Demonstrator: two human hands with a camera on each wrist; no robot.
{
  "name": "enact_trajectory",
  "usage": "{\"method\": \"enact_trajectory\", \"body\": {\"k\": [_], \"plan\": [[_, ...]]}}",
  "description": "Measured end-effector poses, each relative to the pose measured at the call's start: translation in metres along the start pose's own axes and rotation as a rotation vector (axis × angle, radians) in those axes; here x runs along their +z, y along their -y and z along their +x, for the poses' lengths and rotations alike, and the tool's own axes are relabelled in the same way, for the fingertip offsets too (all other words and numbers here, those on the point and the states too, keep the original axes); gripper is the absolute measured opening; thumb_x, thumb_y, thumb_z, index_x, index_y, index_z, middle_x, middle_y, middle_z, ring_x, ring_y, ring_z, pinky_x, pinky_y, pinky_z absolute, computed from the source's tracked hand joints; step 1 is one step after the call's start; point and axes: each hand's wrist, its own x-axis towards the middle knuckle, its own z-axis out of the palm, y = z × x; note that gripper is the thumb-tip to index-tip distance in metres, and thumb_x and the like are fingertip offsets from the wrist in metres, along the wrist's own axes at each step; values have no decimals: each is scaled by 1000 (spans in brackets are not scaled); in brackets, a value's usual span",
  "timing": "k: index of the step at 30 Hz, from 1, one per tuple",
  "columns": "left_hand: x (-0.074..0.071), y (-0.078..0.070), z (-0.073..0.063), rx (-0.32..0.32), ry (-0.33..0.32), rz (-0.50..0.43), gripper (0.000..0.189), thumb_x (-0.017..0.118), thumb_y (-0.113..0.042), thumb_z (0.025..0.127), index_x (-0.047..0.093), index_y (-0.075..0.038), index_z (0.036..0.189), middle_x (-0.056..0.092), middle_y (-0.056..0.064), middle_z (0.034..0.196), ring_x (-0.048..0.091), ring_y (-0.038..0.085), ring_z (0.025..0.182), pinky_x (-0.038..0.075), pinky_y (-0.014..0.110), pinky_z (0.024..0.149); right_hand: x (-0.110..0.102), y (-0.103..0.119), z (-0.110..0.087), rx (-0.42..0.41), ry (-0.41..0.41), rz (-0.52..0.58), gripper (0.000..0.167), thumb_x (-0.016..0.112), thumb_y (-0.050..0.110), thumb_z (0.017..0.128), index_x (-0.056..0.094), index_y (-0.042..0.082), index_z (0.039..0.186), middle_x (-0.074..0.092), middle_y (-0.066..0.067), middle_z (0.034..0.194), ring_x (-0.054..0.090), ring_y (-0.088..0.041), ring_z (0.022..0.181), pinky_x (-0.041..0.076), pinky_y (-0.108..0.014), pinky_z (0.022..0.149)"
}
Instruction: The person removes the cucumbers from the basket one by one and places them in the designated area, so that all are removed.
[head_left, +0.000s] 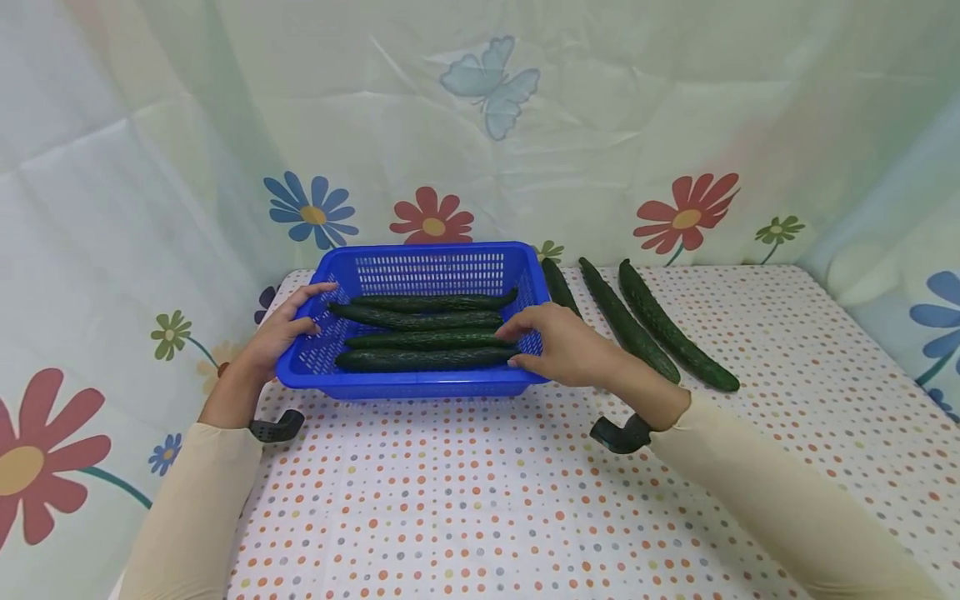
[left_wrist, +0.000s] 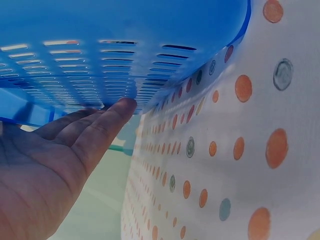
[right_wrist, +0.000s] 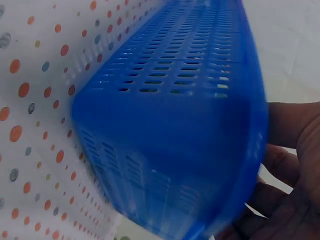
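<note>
A dotted tabletop (head_left: 450,500) bears a blue basket (head_left: 420,385) holding four cucumbers (head_left: 423,359) side by side; three more cucumbers (head_left: 675,329) lie just to its right. The left hand (head_left: 276,337) grips the basket's left side; the right hand (head_left: 566,346), fingers loosely bent, released, reaches over its right side.

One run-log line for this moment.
left hand: holds blue basket | right hand: holds opposite end | inside: four cucumbers | table: three cucumbers
</note>
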Motion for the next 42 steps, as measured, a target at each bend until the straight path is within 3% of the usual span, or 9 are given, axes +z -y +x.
{"method": "enact_trajectory", "body": {"k": [5, 11, 19, 25, 30, 34, 42], "plan": [[0, 0, 2, 4, -11, 15, 65, 36, 3, 93, 34, -29, 150, 7, 16, 164, 29, 56, 139, 42, 67, 93, 12, 5, 20, 6, 64, -24, 39, 77, 17, 84, 67, 4, 120, 71, -11, 113, 66, -25, 108, 54, -43, 94], [1, -2, 1, 3, -12, 6, 65, 36, 3, 94, 34, -30, 150, 5, 15, 165, 28, 55, 140, 41, 68, 94, 17, 11, 39, 57, 177, -138, 34, 78, 19, 83, 70, 9, 115, 72, -7, 103, 66, -20, 96, 55, -38, 88], [-1, -1, -1, 0, -14, 7, 64, 35, 3, 94, 34, -29, 150, 6, 15, 165, 30, 56, 138, 42, 66, 93, 24, 13, 58, 112, 312, -143, 29, 74, 12, 86, 70, 10, 115, 71, -7, 101, 66, -19, 95, 55, -34, 86], [0, 0, -1, -2, -9, 0, 65, 36, 3, 94, 34, -29, 150, 6, 15, 164, 30, 55, 138, 42, 67, 94, 39, 7, 67, 154, 248, -229, 31, 79, 17, 81, 72, 10, 109, 73, -4, 93, 67, -15, 83, 56, -36, 83], [1, -1, 0, 10, -13, -2, 64, 36, 3, 94, 35, -29, 150, 6, 14, 165, 29, 56, 139, 42, 68, 93, 44, 4, 70, 161, 157, -324, 37, 82, 20, 76, 72, 7, 109, 74, -8, 108, 69, -23, 98, 56, -41, 91], [0, -1, 1, 8, -16, -3, 64, 37, 2, 94, 35, -31, 149, 5, 13, 165, 30, 55, 139, 44, 65, 92, 43, 4, 71, 189, 180, -353, 36, 80, 21, 77, 73, 8, 110, 72, -9, 115, 67, -27, 109, 54, -42, 95], [2, 0, 0, -8, -9, -10, 65, 37, 2, 94, 35, -32, 149, 6, 15, 165, 30, 55, 138, 45, 63, 91, 48, -4, 76, 177, 216, -384, 31, 77, 19, 77, 74, 8, 107, 73, -9, 111, 69, -27, 104, 57, -41, 90]]}}
